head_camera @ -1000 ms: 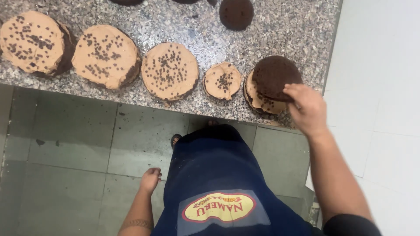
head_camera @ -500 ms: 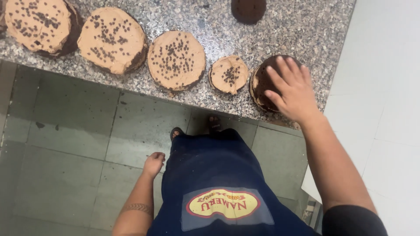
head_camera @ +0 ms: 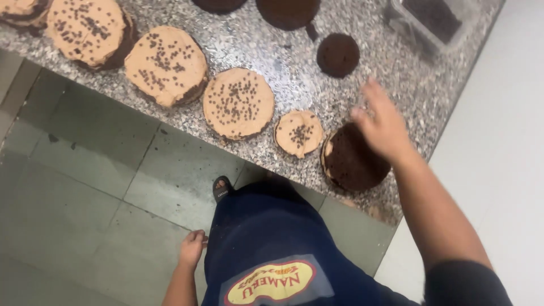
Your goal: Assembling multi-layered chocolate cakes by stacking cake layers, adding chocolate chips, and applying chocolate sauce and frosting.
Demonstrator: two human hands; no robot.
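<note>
My right hand [head_camera: 382,122] hovers with fingers spread just above the upper right edge of a dark chocolate cake layer [head_camera: 352,161] that lies on a cream-covered layer at the granite counter's [head_camera: 266,48] front edge. It holds nothing. My left hand [head_camera: 191,247] hangs at my side below the counter, loosely curled and holding nothing, next to my dark blue apron [head_camera: 272,249]. Left of the stacked cake lies a small cream-topped round [head_camera: 298,133] sprinkled with chocolate chips.
Three larger cream-and-chip rounds [head_camera: 238,103], [head_camera: 167,65], [head_camera: 88,28] line the counter's front edge leftward. A small bare chocolate round [head_camera: 338,54] and larger dark rounds [head_camera: 288,11] lie further back. A clear container [head_camera: 430,20] stands at the back right. Grey floor tiles [head_camera: 85,170] lie below.
My right hand has lifted off the dark cake layer, where it pressed flat half a second ago, and moved up and right. The view has shifted, showing more of the counter's back.
</note>
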